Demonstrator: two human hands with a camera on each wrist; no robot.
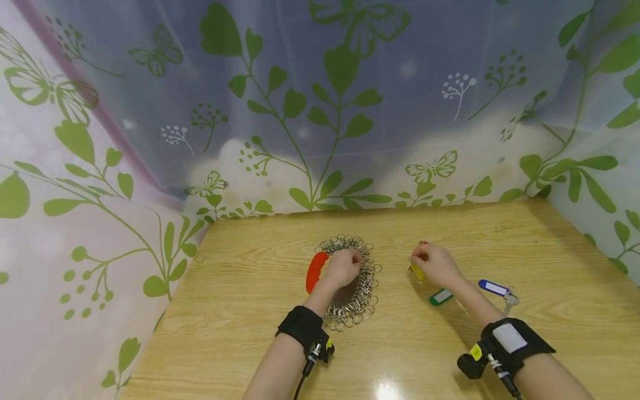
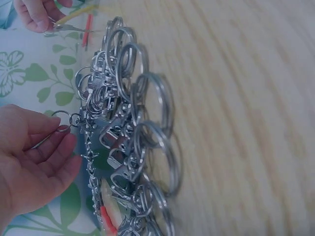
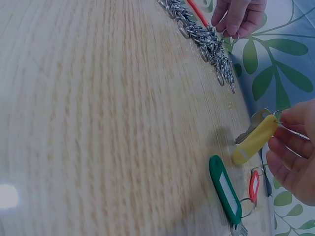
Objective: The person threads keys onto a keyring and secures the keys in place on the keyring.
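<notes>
Left hand (image 1: 342,268): pinches a silver metal chain (image 1: 367,289)'s ring (image 2: 62,128).
Yellow plastic key tag (image 3: 256,140): over the wooden table (image 1: 225,344), its wire loop (image 3: 276,113) pinched by the right hand (image 1: 436,265).
Risk: a loosened pinch could drop it.

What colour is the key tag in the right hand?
Yellow; the tag shows best in the right wrist view.

We count two hands, one left hand (image 1: 343,268) and one right hand (image 1: 437,268), and two black wrist straps (image 1: 300,324). To the right we see four key tags: one yellow tag (image 3: 255,141), one green tag (image 3: 225,191), one blue tag (image 1: 494,287), one red tag (image 3: 254,186). To the left are one red handle (image 1: 315,272) and many metal rings (image 1: 369,300), too crowded for counting.
</notes>
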